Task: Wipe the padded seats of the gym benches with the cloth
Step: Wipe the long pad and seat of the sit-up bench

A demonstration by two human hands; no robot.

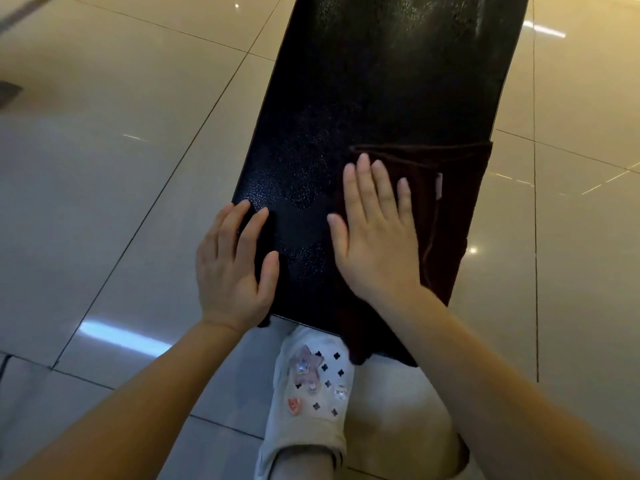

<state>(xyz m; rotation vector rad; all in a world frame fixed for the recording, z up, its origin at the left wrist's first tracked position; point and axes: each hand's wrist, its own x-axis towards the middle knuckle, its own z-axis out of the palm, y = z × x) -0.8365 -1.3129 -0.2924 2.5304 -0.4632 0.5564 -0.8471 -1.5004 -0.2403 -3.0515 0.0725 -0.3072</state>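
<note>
Right hand [375, 237] flat on the dark brown cloth [446, 216], fingers [363, 178] straight and close together, just pressing, not gripping. Cloth spread over the near right part of the black padded bench [363, 81], one corner drooping off the front edge. Left hand [233, 268] also flat and relaxed on the near left corner of the pad, holding nothing; white clog with charms [313, 393] on the glossy tiled floor [121, 116] underneath.
</note>
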